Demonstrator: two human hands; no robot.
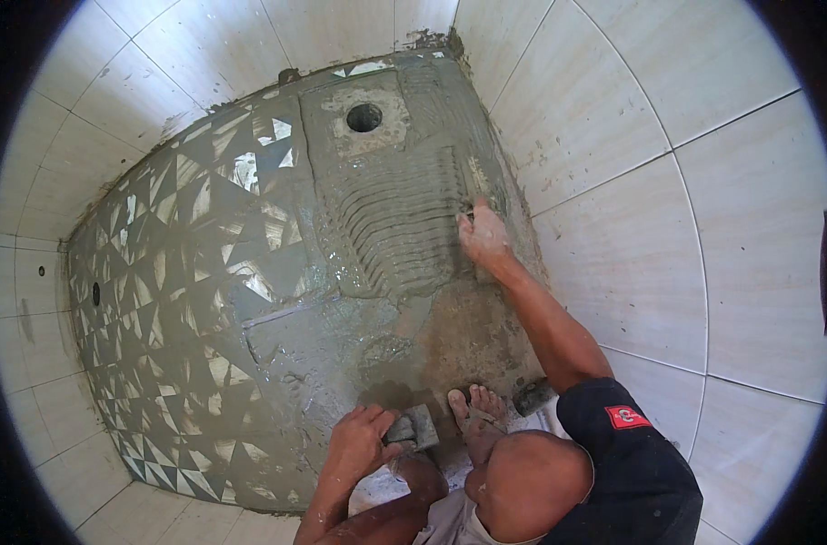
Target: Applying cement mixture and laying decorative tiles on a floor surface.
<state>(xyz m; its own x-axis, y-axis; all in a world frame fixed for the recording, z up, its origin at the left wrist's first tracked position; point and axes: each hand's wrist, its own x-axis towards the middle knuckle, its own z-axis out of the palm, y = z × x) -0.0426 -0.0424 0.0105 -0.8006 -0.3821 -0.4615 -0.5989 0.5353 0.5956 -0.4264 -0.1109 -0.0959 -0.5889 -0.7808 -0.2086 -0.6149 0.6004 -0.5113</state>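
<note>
My right hand (484,234) is closed at the right edge of ridged grey mortar (395,204), around a small tool too hidden to make out. Above that mortar is a square patch with a round hole (364,117). My left hand (363,440) grips a grey, mortar-coated block-like object (410,427) low in the view, beside my bare right foot (477,409). To the left, patterned triangle floor tiles (195,218) are smeared with grey mortar.
Pale tiled walls (613,236) surround the floor and meet it in corners. A dark object (532,397) lies by the right wall near my foot. A dark round opening (95,293) sits in the left part of the tiled floor.
</note>
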